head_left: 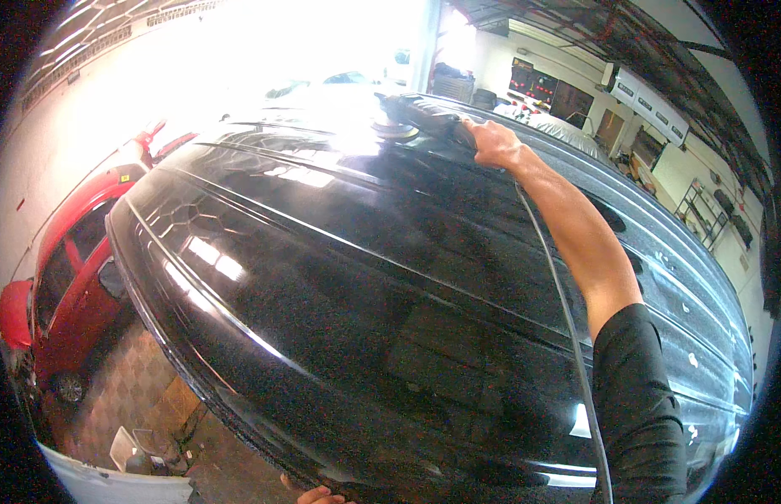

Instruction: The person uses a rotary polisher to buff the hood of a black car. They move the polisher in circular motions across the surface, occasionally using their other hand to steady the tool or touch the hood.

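Note:
A glossy black vehicle roof with raised ribs fills the middle of the view. Far out over it, my right hand is wrapped round the rear grip of a black power polisher. The polisher's round pad rests flat on the roof near its far side, in strong glare. A grey power cord runs from the tool back across the roof beside my right arm. My left hand shows only as fingertips at the lower edge, by the roof's near rim; the rest is cut off.
A red car stands on the left beyond the roof's edge. Below it on the tiled floor lies a white box-like thing. A metal rack and a wall-mounted unit are at the right. Pale dusty streaks cover the roof's right side.

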A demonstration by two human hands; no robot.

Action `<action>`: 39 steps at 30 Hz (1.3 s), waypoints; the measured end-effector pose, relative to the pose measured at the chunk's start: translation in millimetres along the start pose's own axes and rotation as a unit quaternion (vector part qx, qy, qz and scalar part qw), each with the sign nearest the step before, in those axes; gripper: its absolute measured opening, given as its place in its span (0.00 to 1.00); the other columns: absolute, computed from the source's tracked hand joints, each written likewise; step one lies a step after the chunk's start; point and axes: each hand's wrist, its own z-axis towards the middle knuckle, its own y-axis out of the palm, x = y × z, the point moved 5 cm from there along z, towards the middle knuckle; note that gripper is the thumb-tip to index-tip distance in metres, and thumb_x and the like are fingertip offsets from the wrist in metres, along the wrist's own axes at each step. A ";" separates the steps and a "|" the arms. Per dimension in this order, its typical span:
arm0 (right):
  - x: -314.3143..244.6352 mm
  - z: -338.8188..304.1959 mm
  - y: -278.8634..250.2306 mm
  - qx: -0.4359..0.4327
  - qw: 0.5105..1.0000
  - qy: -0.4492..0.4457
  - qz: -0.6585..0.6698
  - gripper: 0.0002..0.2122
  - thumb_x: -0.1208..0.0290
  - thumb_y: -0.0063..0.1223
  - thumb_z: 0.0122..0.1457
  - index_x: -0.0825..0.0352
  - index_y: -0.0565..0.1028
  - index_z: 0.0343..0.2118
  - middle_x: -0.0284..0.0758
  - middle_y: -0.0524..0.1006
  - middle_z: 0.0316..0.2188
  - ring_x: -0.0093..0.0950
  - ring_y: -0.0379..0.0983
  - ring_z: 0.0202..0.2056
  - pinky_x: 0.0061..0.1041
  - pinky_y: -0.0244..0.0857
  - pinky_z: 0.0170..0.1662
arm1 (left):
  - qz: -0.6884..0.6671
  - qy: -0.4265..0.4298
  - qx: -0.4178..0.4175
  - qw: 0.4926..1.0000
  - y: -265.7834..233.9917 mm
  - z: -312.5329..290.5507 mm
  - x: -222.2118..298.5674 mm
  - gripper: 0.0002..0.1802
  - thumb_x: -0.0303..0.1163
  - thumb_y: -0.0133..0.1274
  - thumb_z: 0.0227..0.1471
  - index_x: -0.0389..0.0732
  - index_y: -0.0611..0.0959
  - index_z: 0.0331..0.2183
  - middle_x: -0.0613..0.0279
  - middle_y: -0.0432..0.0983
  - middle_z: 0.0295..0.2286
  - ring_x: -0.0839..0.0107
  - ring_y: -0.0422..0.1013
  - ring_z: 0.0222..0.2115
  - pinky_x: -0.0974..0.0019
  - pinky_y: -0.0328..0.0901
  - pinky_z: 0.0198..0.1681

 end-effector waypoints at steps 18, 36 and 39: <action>80.0 -78.5 7.5 -0.014 0.998 0.056 -0.011 0.44 0.79 0.54 0.43 0.59 0.53 0.68 0.52 0.79 0.28 0.49 0.78 0.35 0.46 0.72 0.40 | 0.009 0.033 0.068 0.997 6.5 24.1 0.1 0.07 0.37 0.54 0.53 0.51 0.74 0.35 0.65 0.64 0.34 0.65 0.66 0.40 0.58 0.64 0.45; 128.3 -147.0 10.4 0.026 0.994 0.098 -0.051 0.43 0.77 0.56 0.45 0.49 0.54 0.68 0.50 0.80 0.31 0.49 0.78 0.34 0.45 0.73 0.39 | 0.012 0.076 0.187 0.979 18.6 42.1 -3.0 0.09 0.43 0.56 0.53 0.53 0.74 0.31 0.67 0.64 0.33 0.66 0.66 0.38 0.62 0.65 0.44; 125.9 -140.1 9.3 0.048 0.995 0.076 -0.049 0.43 0.80 0.54 0.45 0.50 0.54 0.68 0.50 0.79 0.28 0.49 0.78 0.32 0.46 0.72 0.37 | 0.019 0.069 0.171 0.983 18.9 37.5 -3.2 0.08 0.43 0.56 0.53 0.54 0.74 0.31 0.68 0.64 0.33 0.66 0.66 0.38 0.61 0.64 0.45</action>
